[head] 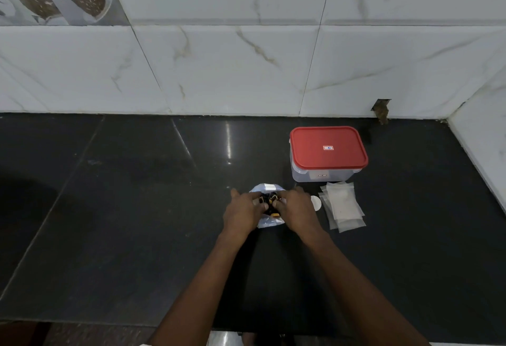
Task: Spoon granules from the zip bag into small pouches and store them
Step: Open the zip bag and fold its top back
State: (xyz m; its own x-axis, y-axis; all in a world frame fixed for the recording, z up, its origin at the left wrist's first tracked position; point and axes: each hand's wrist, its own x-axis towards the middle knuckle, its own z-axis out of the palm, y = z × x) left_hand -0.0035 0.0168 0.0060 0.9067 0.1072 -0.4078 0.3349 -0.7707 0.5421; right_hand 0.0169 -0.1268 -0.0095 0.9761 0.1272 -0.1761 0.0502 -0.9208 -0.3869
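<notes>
A zip bag [267, 188] with a pale blue-white body and dark and orange print stands on the black counter, in the middle. My left hand [242, 213] grips its left side and my right hand [297, 210] grips its right side, fingers pinching near the top. The hands hide most of the bag, and whether it is open cannot be told. A small white round object [316, 203], perhaps a spoon, lies just right of my right hand. A loose stack of small translucent pouches [342, 207] lies to the right. Behind them stands a clear box with a red lid [328, 147], closed.
The black stone counter [137, 209] runs to a white marble-tiled wall [246, 66] at the back and a side wall at the right. A small hole in the wall [381, 109] is behind the box. The counter's front edge is near my elbows.
</notes>
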